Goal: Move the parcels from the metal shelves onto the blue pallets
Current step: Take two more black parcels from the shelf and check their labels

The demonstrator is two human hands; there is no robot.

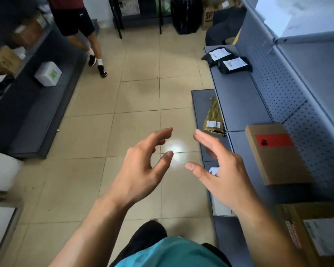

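Tiled floor (139, 93) lay below; my left hand (141, 170) and right hand (220, 174) hovered spread and empty. I judged the red-labelled cardboard box (276, 153), flat on the metal shelf (241, 101) to their right, wanted gripping at both ends.

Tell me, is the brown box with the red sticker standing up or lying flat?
Lying flat: the cardboard box rests broad side down on the grey metal shelf, red label facing up.
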